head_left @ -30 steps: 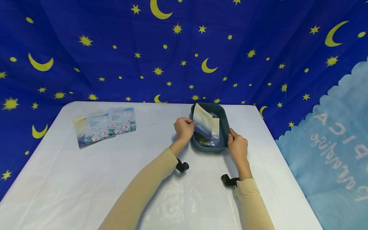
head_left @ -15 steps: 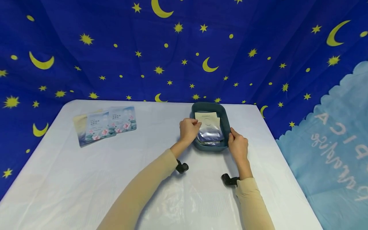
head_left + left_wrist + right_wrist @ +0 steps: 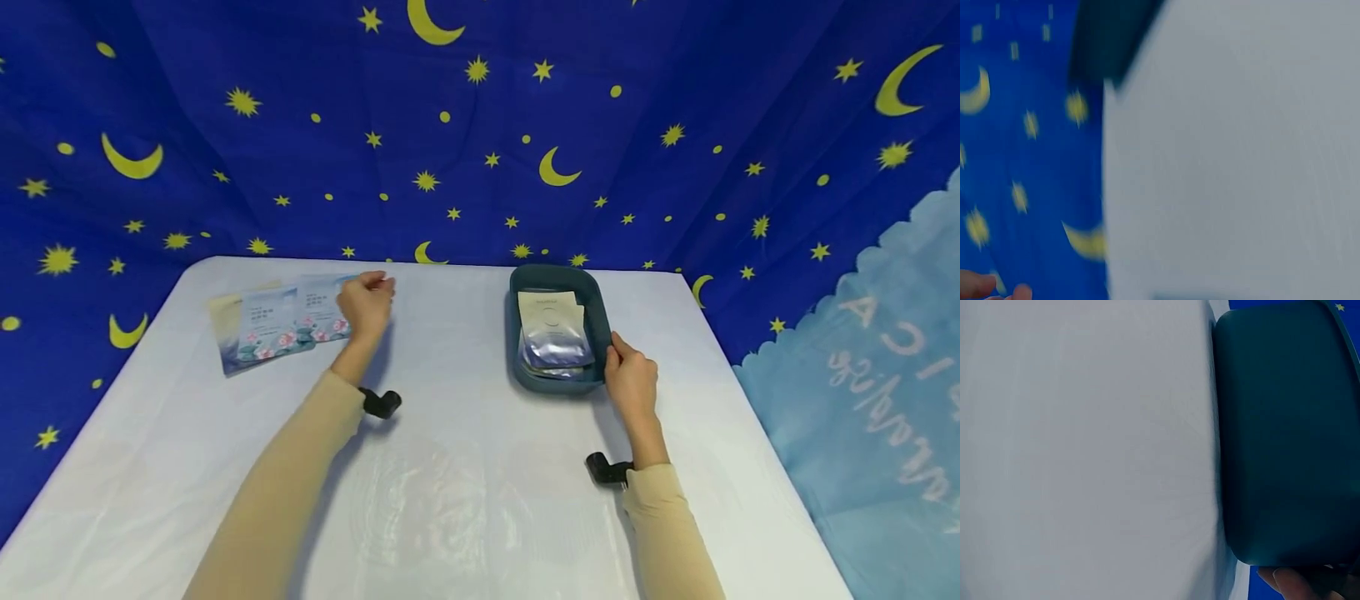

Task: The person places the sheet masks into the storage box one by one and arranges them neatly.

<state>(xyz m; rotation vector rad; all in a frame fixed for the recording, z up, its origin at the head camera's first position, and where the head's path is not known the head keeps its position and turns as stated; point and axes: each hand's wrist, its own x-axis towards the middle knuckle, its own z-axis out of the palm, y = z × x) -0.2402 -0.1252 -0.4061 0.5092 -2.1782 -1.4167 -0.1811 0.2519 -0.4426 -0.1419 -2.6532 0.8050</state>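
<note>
My left hand, fingers loosely bent and holding nothing, is over the right edge of the flat packets at the left. Two of those are pale blue sachets with pink flowers, the left sachet and the right sachet, which the hand partly covers. A cream-and-blue sachet sticks out from under them. To the right, a dark teal bin holds a small stack of cream-to-purple sachets. My right hand grips the bin's right rim; in the right wrist view its fingertips are at the bin's side.
A white cloth covers the table. Close behind its back edge hangs a dark blue curtain with yellow moons and stars. A light blue cloth with lettering hangs at the right.
My left hand laid a cream sachet flat on the stack in the bin, let go, and moved left to the flowered sachets. My right hand stays at the bin's rim.
</note>
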